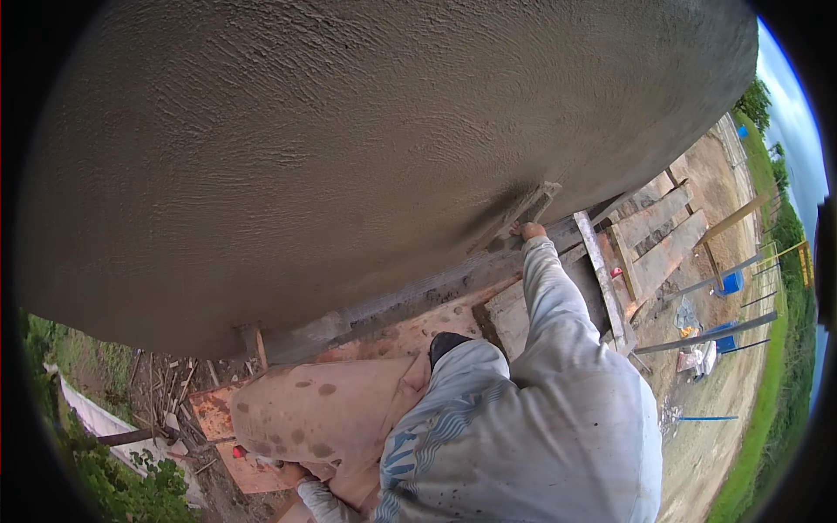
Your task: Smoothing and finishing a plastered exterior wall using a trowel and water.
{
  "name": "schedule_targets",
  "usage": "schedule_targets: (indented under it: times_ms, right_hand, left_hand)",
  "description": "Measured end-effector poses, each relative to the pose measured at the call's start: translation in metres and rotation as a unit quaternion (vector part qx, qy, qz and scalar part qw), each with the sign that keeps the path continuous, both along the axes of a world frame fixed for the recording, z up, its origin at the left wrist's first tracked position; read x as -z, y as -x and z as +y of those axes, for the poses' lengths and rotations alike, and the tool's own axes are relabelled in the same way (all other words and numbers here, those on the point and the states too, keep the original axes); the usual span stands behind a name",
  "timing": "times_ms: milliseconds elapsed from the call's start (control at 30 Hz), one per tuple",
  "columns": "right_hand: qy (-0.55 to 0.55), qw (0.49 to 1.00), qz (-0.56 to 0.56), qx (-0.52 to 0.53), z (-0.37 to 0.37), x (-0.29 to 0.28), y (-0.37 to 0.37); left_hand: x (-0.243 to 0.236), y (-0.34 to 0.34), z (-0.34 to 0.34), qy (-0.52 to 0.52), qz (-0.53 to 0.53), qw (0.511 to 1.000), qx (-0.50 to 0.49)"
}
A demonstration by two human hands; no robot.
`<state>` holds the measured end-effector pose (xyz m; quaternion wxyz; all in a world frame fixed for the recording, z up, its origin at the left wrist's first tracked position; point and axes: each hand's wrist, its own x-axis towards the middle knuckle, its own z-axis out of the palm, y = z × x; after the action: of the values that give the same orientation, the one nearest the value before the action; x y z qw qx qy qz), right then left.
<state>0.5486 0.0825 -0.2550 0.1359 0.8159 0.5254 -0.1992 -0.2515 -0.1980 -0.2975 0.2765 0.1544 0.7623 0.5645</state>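
Observation:
My right hand (528, 230) grips a long wooden plasterer's float (534, 207) and holds it against the wet grey plastered wall (349, 148). The float stands at a slant, one long edge near the plaster. Down at the lower left, my left hand (292, 473) is closed beside my stained tan trousers (301, 414), over an orange board (253, 475). Next to its fingers shows a small pale thing with a red end (240, 451); its kind cannot be made out.
Planks (658, 231) and a narrow board (604, 279) form scaffolding at the right. Beyond them are wooden poles (706, 331), a blue container (731, 282) and white sacks (696, 359) on dirt ground. Leafy plants (131, 492) and loose sticks (170, 388) lie at the lower left.

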Motion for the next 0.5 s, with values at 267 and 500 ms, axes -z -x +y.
schedule_targets:
  times_ms: [267, 500]
  right_hand:
    - [-0.268, 0.914, 0.299, 0.058, 0.027, 0.002, 0.036]
    - [-0.351, 0.635, 0.613, 0.313, 0.025, -0.101, 0.21]
  left_hand:
    - [0.006, 0.003, -0.007, 0.028, 0.074, 0.996, 0.05]
    - [0.0, 0.006, -0.011, 0.038, 0.086, 0.994, 0.053]
